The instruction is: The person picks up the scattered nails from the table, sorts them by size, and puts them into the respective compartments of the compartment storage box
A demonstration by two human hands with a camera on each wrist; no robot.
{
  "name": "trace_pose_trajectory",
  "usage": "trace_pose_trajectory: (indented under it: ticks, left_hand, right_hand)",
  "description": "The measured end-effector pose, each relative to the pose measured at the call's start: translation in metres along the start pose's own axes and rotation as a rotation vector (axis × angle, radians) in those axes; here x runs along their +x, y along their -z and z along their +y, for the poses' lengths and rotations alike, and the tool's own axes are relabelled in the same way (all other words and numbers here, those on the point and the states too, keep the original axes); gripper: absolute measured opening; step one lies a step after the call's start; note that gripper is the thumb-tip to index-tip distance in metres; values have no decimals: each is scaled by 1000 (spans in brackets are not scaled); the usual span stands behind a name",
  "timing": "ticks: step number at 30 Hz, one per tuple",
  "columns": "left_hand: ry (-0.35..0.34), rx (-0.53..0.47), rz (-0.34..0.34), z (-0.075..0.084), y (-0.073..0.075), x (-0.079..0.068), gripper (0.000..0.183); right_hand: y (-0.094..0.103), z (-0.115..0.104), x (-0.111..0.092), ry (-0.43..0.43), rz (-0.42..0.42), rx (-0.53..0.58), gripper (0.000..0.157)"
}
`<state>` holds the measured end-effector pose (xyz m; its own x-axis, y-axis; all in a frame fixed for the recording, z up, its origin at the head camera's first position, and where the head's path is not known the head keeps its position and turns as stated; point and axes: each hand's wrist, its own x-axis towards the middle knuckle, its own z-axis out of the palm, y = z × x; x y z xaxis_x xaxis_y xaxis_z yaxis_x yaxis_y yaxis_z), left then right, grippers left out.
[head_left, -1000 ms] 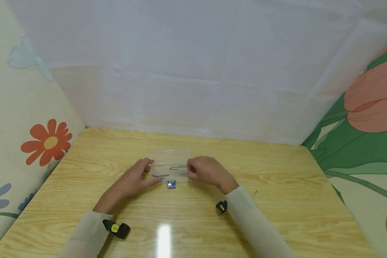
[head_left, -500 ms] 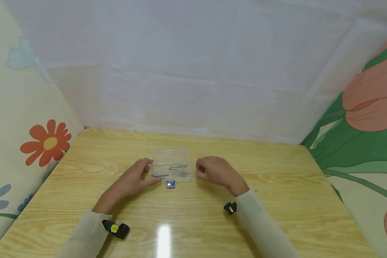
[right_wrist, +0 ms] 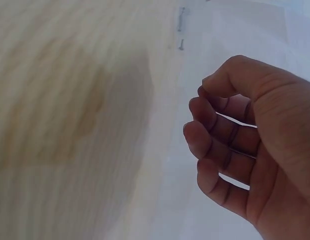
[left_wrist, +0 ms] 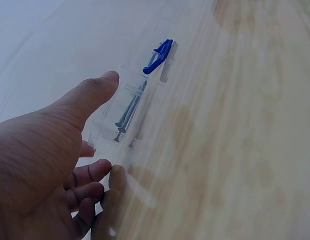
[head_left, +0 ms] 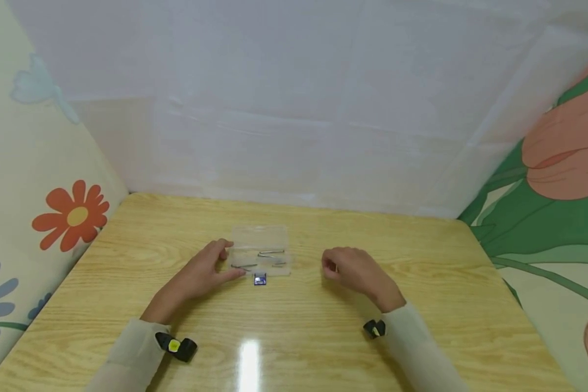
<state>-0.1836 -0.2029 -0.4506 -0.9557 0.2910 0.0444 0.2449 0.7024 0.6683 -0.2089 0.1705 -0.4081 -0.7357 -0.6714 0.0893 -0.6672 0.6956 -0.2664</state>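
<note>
A clear plastic box (head_left: pixel 284 270) with its lid (head_left: pixel 259 237) folded back lies on the table; a blue latch (head_left: pixel 259 280) is at its front edge. Thin metal nails lie inside, including a long nail (head_left: pixel 271 252) at the back and a short nail (head_left: pixel 279 264) at front right. My left hand (head_left: pixel 203 272) holds the left end of the box, thumb at the front and forefinger at the back. In the left wrist view the nails (left_wrist: pixel 129 107) show close to the thumb. Right of the box, my right hand (head_left: pixel 355 270) has loosely curled fingers, with nothing visible in them.
The wood-grain table (head_left: pixel 294 337) carries a bright light reflection near the front. A white sheet (head_left: pixel 294 109) hangs behind, and flower-patterned cloth (head_left: pixel 68 218) stands at both sides.
My right hand has drawn away from the box to the right, uncovering the nails there. The small nail on the table at right is now hidden by the right arm. My left hand stays put.
</note>
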Motion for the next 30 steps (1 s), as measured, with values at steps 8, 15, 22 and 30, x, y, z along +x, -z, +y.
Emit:
trace_pose_trajectory:
  ticks: [8, 15, 22, 30]
  left_hand:
    - [11, -3, -4, -1, -2, 0, 86]
    - [13, 1, 2, -2, -3, 1, 87]
    - [11, 5, 3, -4, -3, 2, 87]
    - [1, -8, 6, -2, -3, 3, 84]
  right_hand:
    - [0, 19, -33, -56, 1, -24, 10]
    - [2, 33, -56, -112, 11, -33, 12]
    - [5, 46, -70, -179, 5, -37, 11]
    - [5, 59, -82, -222, 22, -15, 14]
